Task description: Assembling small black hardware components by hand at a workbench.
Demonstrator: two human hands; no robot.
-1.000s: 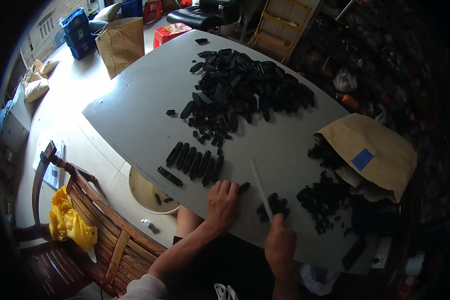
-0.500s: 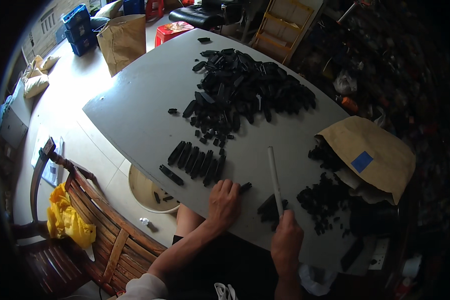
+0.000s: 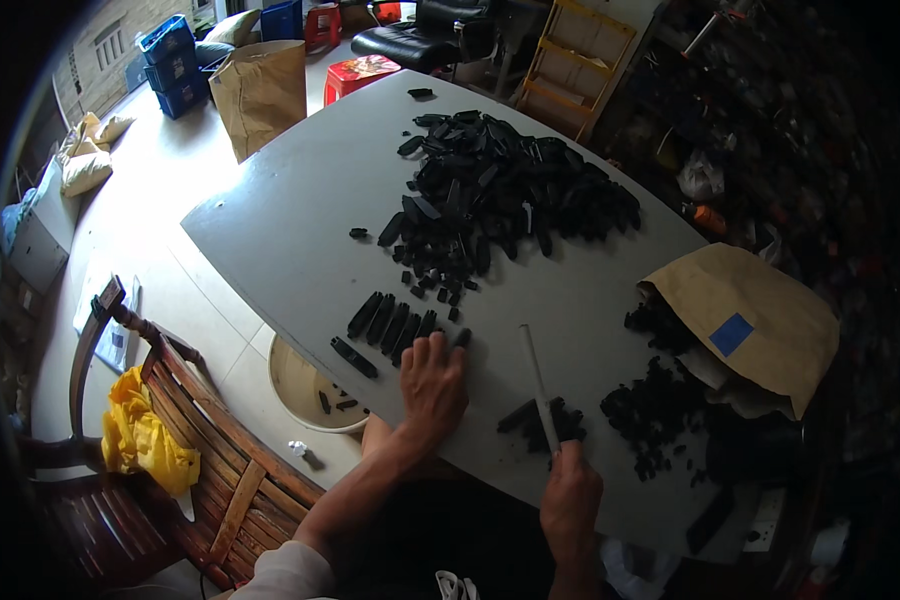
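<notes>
Cannot see beneath the left hand [image 3: 433, 390] — covered from above; nor deep into the tipped paper bag [image 3: 765, 305]; nor make out the clutter [image 3: 770, 140] at right — too dark and blurred.

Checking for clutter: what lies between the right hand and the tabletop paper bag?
Head view: small black pieces lie heaped between the right hand and paper bag.

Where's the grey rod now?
Head view, right of centre: the grey rod is in the right hand, seen across a small cluster of black parts.
</notes>
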